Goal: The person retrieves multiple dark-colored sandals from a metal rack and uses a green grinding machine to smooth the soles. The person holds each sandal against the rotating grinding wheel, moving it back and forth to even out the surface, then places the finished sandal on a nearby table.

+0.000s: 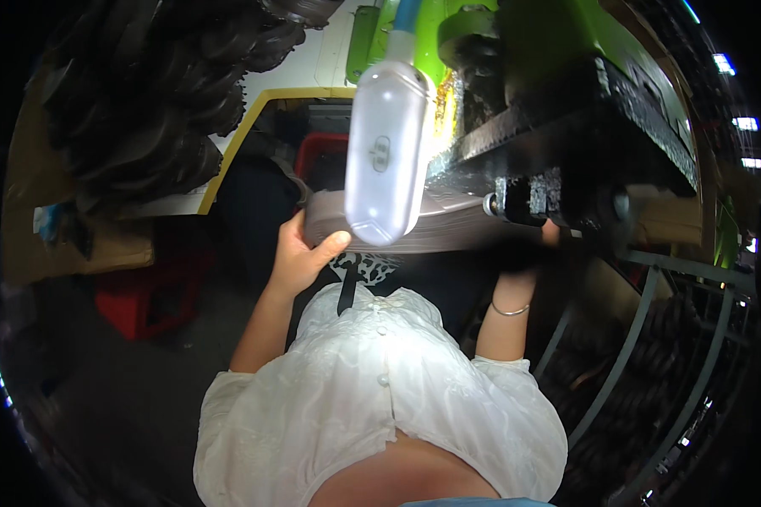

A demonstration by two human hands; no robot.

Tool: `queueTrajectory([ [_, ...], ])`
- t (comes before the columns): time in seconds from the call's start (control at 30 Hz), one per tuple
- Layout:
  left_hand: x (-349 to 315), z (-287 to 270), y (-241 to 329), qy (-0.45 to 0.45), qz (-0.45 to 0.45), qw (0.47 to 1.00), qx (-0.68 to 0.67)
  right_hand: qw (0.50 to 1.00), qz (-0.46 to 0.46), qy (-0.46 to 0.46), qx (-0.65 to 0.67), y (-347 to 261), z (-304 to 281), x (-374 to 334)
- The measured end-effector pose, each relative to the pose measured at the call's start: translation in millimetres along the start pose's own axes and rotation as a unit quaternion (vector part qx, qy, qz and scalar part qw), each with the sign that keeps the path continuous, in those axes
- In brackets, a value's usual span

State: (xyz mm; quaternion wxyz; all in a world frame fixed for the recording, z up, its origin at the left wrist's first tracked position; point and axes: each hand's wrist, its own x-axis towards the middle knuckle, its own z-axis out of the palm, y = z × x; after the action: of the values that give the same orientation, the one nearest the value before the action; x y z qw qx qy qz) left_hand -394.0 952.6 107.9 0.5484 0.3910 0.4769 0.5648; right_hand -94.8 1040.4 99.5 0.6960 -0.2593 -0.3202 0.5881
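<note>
My left hand (307,255) is closed round the left end of a long greyish-brown piece that looks like a shoe sole (448,232), thumb along its near side. The piece lies across in front of my body, under the black head of a green machine (558,34). Its right end fades into dark shadow below a black machine part (528,201). My right hand (528,264) is beside that end, mostly in shadow; a fingertip shows by the machine, but its grip is hidden. A pale capsule-shaped fitting (387,152) hangs in front of the piece and covers part of it.
Dark brown shoe soles (144,110) are heaped at the upper left on a white table with a yellow edge (241,139). Below stand a cardboard box (101,245) and a red stool (144,296). To the right is a metal rack (634,338) with dark pieces.
</note>
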Motion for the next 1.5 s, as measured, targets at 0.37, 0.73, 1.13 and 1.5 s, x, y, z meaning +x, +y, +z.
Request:
queueTrajectory([
  [0.37, -39, -60, 13, 0.071, 0.006, 0.997, 0.042, 0.983, 0.085, 0.061, 0.149, 64, 53, -38],
  [0.73, -51, -102, -17, 0.043, -0.097, 0.992, 0.069, 0.987, 0.135, -0.019, 0.088, 81, 74, -50],
  [1.13, 8, 50, -39, -0.131, 0.011, 0.975, 0.179, 0.919, 0.114, -0.263, -0.269, 17, 96, 11],
  [1.5, 39, 87, 7, -0.003, 0.122, 0.986, 0.117, 0.944, 0.198, -0.198, -0.172, 59, 22, -51],
])
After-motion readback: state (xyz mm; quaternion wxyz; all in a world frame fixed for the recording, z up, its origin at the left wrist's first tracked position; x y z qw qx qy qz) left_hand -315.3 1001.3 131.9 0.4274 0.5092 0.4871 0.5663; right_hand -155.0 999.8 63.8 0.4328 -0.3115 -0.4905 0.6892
